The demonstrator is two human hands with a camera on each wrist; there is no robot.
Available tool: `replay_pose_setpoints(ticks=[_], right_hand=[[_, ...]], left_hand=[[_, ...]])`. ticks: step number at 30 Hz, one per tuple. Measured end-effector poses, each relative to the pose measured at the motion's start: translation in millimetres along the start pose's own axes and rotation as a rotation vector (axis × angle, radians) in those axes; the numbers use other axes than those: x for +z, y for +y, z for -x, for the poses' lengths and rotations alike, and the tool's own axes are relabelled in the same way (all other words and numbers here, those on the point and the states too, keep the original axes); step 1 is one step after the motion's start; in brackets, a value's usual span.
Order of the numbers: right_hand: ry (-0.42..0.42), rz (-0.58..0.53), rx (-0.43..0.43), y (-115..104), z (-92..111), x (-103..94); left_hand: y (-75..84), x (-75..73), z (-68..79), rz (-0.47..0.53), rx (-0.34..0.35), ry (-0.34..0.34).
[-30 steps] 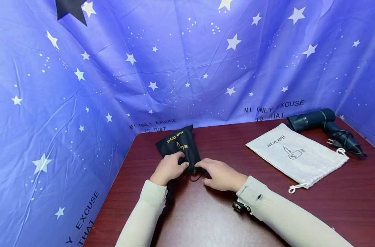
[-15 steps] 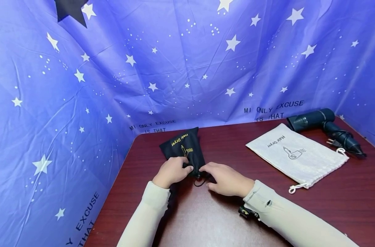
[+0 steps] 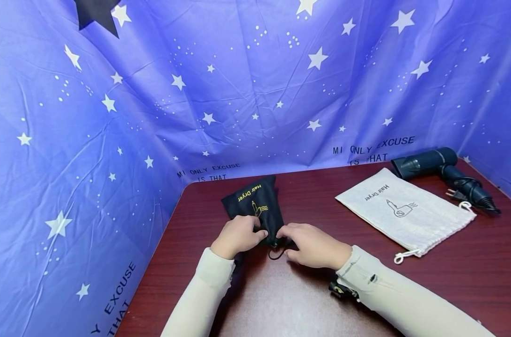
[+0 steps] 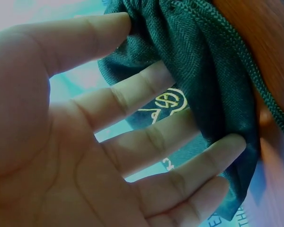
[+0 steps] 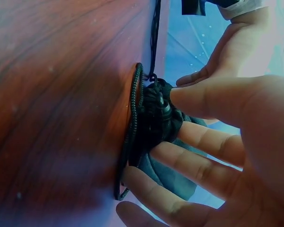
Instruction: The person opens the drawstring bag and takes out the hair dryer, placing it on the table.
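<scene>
A black drawstring bag [image 3: 266,206] with yellow "Hair Dryer" lettering and a dryer drawing lies left of the table's middle, its gathered mouth facing the person. My left hand [image 3: 239,237] holds its left side near the mouth. In the left wrist view the thumb meets the gathers and the other fingertips lie along the folds. From the right, my right hand [image 3: 316,245] holds the gathered mouth [image 5: 156,113] between thumb and fingers, as the right wrist view shows. A black cord loop [image 3: 276,255] hangs out onto the table between the hands.
On the right of the dark red table [image 3: 188,262] lies a flat white drawstring bag [image 3: 400,210] printed "Hair Dryer". Behind it rests a black hair dryer [image 3: 424,161], its cord wound round the handle. A blue star-patterned cloth [image 3: 247,84] hangs along the back and sides.
Both hands and the black bag have shifted a little to the right and nearer the person. The white bag and the hair dryer have stayed put.
</scene>
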State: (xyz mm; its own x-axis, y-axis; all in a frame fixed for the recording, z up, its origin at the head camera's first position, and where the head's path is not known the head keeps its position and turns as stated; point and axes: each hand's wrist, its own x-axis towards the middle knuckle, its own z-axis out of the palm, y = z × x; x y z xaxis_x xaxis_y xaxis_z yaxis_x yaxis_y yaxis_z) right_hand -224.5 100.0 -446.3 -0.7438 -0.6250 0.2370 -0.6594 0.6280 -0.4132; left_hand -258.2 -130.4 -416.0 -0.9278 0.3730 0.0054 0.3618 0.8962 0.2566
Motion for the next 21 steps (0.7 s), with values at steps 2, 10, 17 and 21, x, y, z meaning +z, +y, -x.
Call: replay_pose_setpoints(ticks=[2,10,17,21], right_hand=[[0.002,0.001,0.0,0.0,0.7,-0.6],[0.037,-0.014,-0.004,-1.6,0.4,-1.8],[0.114,-0.057,0.032,-0.3,-2.3,0.2],[0.153,-0.062,0.047,0.5,-3.2,2.2]], left_hand=[[1.8,-0.7,0.4,-0.005,0.008,-0.006],[8.6,-4.7,4.5,-0.051,0.014,-0.025],[11.1,-8.3,6.6,-0.069,0.056,-0.007],[11.3,-9.1,6.9,-0.056,0.075,-0.015]])
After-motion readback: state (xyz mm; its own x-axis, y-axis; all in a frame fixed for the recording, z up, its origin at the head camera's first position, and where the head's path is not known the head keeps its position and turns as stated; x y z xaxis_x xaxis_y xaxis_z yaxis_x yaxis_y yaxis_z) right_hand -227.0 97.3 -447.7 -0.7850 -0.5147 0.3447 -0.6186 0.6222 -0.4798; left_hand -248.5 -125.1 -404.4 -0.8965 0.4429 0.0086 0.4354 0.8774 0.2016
